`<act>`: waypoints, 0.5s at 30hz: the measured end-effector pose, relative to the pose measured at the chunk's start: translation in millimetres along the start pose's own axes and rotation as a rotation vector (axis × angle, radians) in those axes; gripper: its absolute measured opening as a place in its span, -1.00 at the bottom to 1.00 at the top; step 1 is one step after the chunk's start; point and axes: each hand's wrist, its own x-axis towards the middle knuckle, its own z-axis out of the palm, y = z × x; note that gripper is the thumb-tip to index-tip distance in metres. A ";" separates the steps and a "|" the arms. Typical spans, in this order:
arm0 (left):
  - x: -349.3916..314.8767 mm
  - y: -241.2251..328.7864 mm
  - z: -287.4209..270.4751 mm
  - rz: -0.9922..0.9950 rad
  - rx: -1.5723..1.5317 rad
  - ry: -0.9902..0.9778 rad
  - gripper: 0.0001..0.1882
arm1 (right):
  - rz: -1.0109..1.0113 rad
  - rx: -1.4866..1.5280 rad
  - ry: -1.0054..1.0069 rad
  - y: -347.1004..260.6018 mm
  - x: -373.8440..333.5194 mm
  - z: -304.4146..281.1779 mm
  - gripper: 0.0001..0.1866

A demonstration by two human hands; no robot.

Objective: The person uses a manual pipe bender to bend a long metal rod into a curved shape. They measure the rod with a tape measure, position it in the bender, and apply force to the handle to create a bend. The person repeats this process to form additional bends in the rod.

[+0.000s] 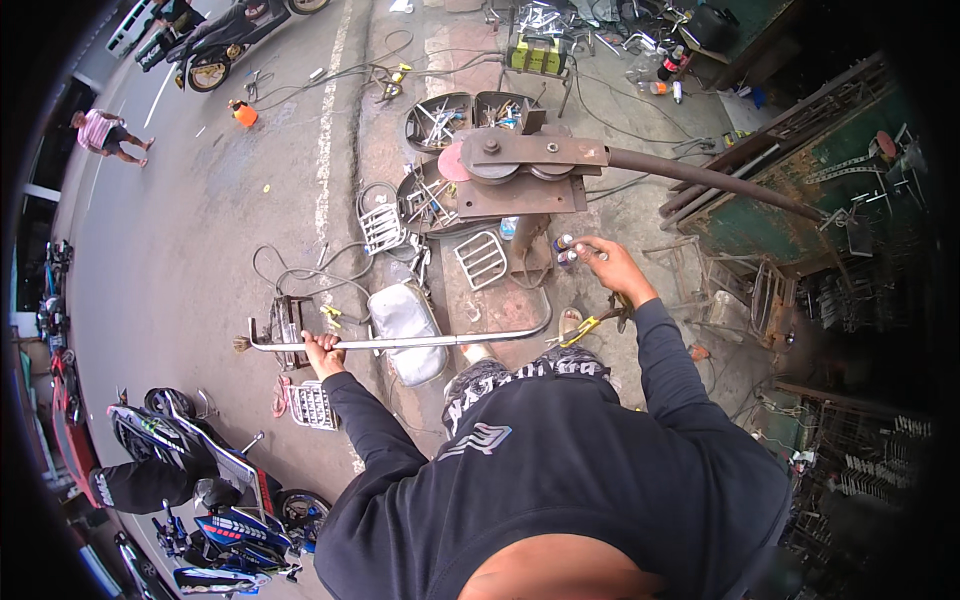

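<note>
Left hand (322,350) clenched around bent steel tube (420,341); right hand (612,265) grips its upturned end, fingers partly hidden; bender (520,160) beyond.

Two small spray cans (563,250) with coloured caps, standing upright just beside the right hand (612,268), at 12 o'clock from picture centre. Plastic bottles (668,72) with red labels and a white one beside them, lying at 1 o'clock near the top rim, on the concrete. Yellow-green rectangular box (537,57) at 12 o'clock, top edge. Clear bottle (508,228) under the bending machine (530,165), at 12 o'clock. No signs or screens discernible.
</note>
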 end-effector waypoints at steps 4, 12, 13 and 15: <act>5.3 39.2 12.6 0.083 -0.171 0.206 -0.43 | 0.038 0.061 -0.244 -39.3 -3.6 28.7 -0.33; -16.8 163.9 131.8 0.218 -0.427 -0.039 -0.64 | -0.198 -0.051 0.043 -118.7 73.1 70.5 -0.05; -25.4 174.6 144.9 0.134 -0.480 -0.094 -0.71 | -0.341 0.076 0.191 -126.5 82.3 73.8 -0.01; -41.7 186.4 163.8 0.159 -0.474 -0.157 -0.73 | -0.401 0.143 0.260 -142.0 108.1 73.1 -0.09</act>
